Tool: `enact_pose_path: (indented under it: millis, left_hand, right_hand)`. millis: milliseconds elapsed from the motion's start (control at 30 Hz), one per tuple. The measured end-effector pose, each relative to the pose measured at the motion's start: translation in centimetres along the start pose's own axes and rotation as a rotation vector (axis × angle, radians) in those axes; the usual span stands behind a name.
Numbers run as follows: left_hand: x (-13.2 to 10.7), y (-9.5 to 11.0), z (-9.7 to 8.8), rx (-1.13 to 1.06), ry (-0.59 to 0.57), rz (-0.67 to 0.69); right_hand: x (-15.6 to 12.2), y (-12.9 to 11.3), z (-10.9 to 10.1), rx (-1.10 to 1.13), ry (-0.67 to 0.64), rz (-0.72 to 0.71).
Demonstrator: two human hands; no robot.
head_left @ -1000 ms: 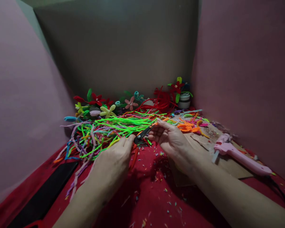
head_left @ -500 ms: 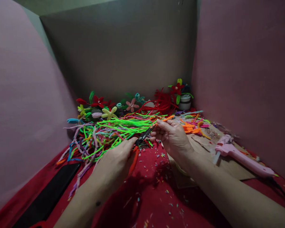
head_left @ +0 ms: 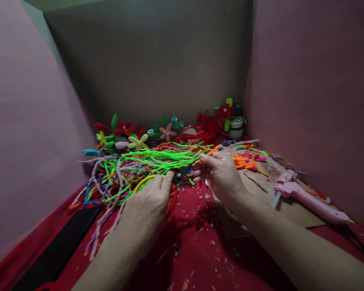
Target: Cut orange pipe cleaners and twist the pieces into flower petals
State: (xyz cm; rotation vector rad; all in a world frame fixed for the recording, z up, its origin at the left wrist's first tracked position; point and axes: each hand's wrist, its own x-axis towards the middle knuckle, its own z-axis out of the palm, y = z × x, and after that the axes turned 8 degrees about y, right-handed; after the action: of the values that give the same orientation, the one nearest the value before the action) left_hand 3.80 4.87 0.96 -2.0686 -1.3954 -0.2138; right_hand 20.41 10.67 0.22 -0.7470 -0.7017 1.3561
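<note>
My left hand (head_left: 148, 202) is closed around red-handled pliers (head_left: 179, 176) with dark, narrow jaws. One red handle shows below the fingers; the palm side is hidden. A curved yellow strip (head_left: 144, 181) shows just beyond the knuckles. In my right hand (head_left: 223, 171), thumb and forefinger pinch an orange pipe cleaner (head_left: 214, 150). The jaws reach to its near end by the right fingertips; whether they grip it is too small to tell. Behind both hands spreads a tangled heap of pipe cleaners (head_left: 166, 157), bright green on top.
Pipe-cleaner flowers (head_left: 138, 142) line the back, with a small white pot (head_left: 235, 128) at the right. A pink glue gun (head_left: 309, 200) lies on cardboard (head_left: 300, 218) beside orange pieces (head_left: 244, 163). A long black object (head_left: 60, 246) lies left. Fluff scraps dot the red cloth (head_left: 200, 250).
The pliers' jaws have swung slightly lower and the left hand has turned, its knuckles now higher. A yellow strip has come into sight beyond it. The right hand keeps its pinch.
</note>
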Motion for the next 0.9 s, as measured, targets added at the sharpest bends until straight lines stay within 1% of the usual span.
enact_pose_path:
  millis: [133,267,367,600,900]
  left_hand:
    - [0.1,0.6,-0.7,0.103,0.001,-0.024]
    - [0.4,1.1,-1.2,0.116,-0.043,-0.018]
    - [0.5,1.2,-1.2,0.13,-0.048,-0.018]
    - [0.5,1.4,-1.0,0.159,-0.004,-0.016]
    - [0.4,1.6,-0.5,0.153,0.01,0.005]
  right_hand:
    - [0.0,0.0,-0.2,-0.031,0.007,0.01]
    - [0.1,-0.1,-0.2,-0.047,0.02,0.01]
    - [0.2,-0.2,-0.2,-0.044,0.029,0.033]
    - [0.2,-0.4,-0.2,-0.027,0.072,0.189]
    - [0.7,-0.4,-0.4,0.0,0.147,0.359]
